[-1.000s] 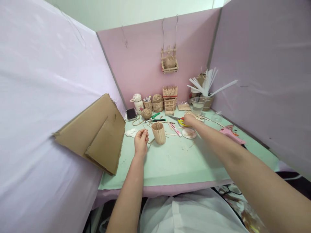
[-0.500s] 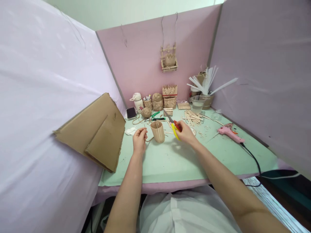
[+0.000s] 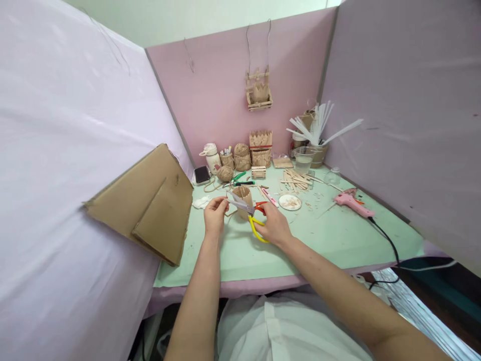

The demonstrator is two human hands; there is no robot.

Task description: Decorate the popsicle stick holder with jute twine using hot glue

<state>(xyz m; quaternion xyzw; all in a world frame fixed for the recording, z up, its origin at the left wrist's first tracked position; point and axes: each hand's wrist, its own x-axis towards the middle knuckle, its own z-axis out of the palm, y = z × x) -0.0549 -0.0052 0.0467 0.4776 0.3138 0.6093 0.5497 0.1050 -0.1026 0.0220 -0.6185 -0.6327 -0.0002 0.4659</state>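
My right hand [image 3: 275, 224] is closed around the scissors [image 3: 251, 210], which have one red and one yellow handle. Their blades are parted and point left, with the tips close to my left fingers. My left hand [image 3: 215, 214] pinches a thin piece of jute twine [image 3: 230, 214], part of which trails toward the cup. Behind the blades stands a round cup made of wooden sticks [image 3: 244, 193], upright on the table and partly hidden by the scissors.
A pink glue gun [image 3: 351, 202] with a black cord lies at the right. Loose wooden sticks [image 3: 295, 180] and a white dish [image 3: 289, 202] are beyond my right hand. Cardboard sheets [image 3: 150, 200] lean at the left. A twine ball [image 3: 225, 174] and green-handled pliers [image 3: 239, 176] lie behind the cup.
My right hand has brought the scissors left and down, across the front of the cup to my left fingers, and the blades are now spread. My left hand has barely moved.
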